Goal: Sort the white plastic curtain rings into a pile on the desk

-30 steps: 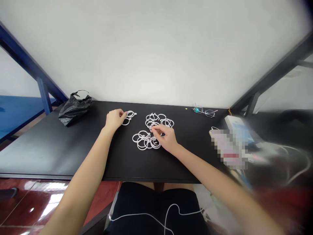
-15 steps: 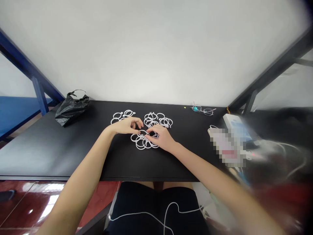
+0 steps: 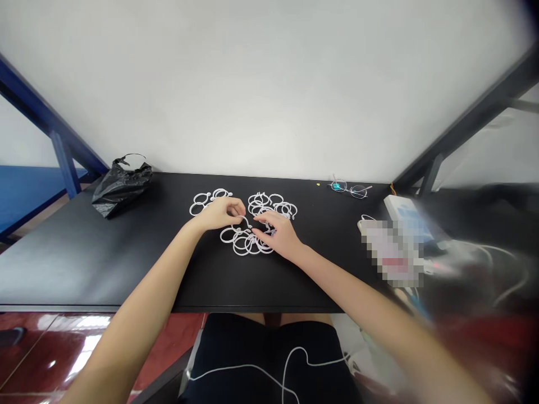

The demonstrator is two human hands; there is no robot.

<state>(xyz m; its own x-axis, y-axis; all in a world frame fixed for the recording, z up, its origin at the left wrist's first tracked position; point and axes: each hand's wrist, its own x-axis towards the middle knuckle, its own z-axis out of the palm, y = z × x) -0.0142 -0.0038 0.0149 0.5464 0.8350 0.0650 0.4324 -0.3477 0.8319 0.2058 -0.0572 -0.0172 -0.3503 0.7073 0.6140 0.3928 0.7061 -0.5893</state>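
Note:
My left hand (image 3: 219,214) is closed in a pinch on a white curtain ring (image 3: 246,221), lifted a little above the front pile. To its right my right hand (image 3: 278,231) is open, thumb and forefinger apart beside the ring's end, with nothing visible between them. Below both hands lies a pile of white rings (image 3: 241,253), overlapping one another and partly covered by my right hand. Behind my right hand is another cluster of rings (image 3: 275,199). A smaller group of rings (image 3: 197,209) lies behind my left hand, partly hidden by it. Some rings show small ball ends.
A black plastic bag (image 3: 122,188) sits at the back left of the black table (image 3: 105,252). Eyeglasses (image 3: 348,189) lie at the back right. A white box (image 3: 406,216), a blurred-out object (image 3: 391,252) and cables are on the right. A white cable (image 3: 244,366) crosses my lap.
My left hand has drawn slightly up and left with the ring, away from the right fingers. A ring in the front pile has shifted left. My right thumb and forefinger are now clear of the ring.

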